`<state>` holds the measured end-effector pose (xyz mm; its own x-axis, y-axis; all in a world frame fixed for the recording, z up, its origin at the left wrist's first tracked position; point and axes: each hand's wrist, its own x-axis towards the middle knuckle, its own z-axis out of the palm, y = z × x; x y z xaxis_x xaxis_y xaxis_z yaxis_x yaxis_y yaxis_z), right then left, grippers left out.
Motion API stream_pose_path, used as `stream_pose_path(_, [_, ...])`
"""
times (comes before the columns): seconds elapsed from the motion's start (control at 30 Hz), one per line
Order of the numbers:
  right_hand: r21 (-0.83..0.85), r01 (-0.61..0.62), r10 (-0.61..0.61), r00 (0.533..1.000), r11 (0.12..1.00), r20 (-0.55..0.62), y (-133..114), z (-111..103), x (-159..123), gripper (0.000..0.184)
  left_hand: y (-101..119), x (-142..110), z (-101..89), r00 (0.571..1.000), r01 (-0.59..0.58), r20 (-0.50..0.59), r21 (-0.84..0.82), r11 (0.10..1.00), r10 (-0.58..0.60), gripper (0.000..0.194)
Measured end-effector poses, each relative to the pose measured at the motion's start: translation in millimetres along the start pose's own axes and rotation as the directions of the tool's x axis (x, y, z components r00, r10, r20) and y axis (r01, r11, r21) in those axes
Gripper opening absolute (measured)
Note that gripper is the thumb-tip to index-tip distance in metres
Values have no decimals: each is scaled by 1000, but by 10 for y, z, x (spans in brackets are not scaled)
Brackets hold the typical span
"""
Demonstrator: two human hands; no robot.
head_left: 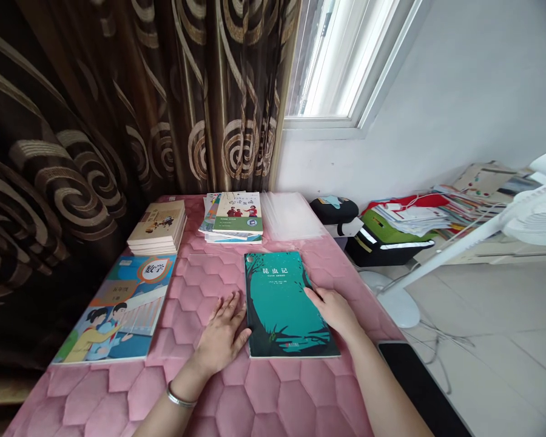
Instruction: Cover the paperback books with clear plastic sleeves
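A teal book [286, 303] with dark plant drawings and white Chinese characters lies face up on a pink quilted cover [209, 273]. My left hand [225, 331] rests flat on the quilt, fingers spread, its thumb at the book's left edge. At the opposite edge, my right hand [334, 311] grips the teal book, thumb over the cover and the other fingers partly hidden. To the left lies a blue and orange textbook [122, 309] showing drawn children. Behind that sits a stack of beige books [159, 221].
A pile of books and booklets [238, 212] and clear plastic sheets [291, 215] lie along the far edge. Dark patterned curtains [164, 109] hang behind. A white fan [459, 249], a green and black bag [394, 227] and a black flat panel [418, 388] are at right.
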<state>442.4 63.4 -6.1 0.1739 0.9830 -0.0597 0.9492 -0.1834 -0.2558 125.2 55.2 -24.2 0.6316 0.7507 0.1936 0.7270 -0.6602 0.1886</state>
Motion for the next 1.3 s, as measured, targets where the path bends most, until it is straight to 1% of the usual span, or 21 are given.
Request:
stream_pose_path(0.23, [-43, 3, -3, 1000, 999, -5, -23, 6, -8, 48, 1, -9, 10, 1000, 4, 0, 3, 1000, -4, 54])
stream_pose_path(0.5, [-93, -16, 13, 999, 995, -40, -41, 37, -13, 52, -9, -14, 93, 998, 4, -55, 32, 999, -3, 53])
stream_pose_path(0.7, [-96, -23, 21, 999, 995, -26, -62, 26, -21, 53, 16, -6, 74, 999, 28, -38, 37, 999, -27, 52])
stream_pose_path(0.8, [-79, -19, 17, 1000, 997, -18, -68, 11, -21, 53, 12, -9, 77, 998, 23, -64, 24, 999, -21, 52])
stream_pose_path(1.0, [-94, -36, 33, 999, 995, -33, -84, 2, -23, 53, 39, -15, 69, 993, 24, -113, 29, 999, -21, 61])
stream_pose_path(1.1, [-75, -48, 45, 998, 996, -40, -87, -4, -28, 52, 55, -13, 58, 994, 20, -110, 59, 998, -13, 61])
stream_pose_path(1.17, [-36, -70, 67, 995, 997, -70, -78, -4, -26, 47, 57, -10, 57, 995, 27, -101, 67, 997, -20, 61])
stream_pose_path(1.27, [71, -98, 107, 985, 993, -137, -44, 5, -7, 35, 53, -7, 60, 995, 32, -96, 68, 997, -25, 61])
stream_pose_path(1.3, [115, -97, 113, 983, 989, -142, -29, 10, 2, 32, 51, -7, 60, 995, 30, -97, 68, 997, -24, 61])
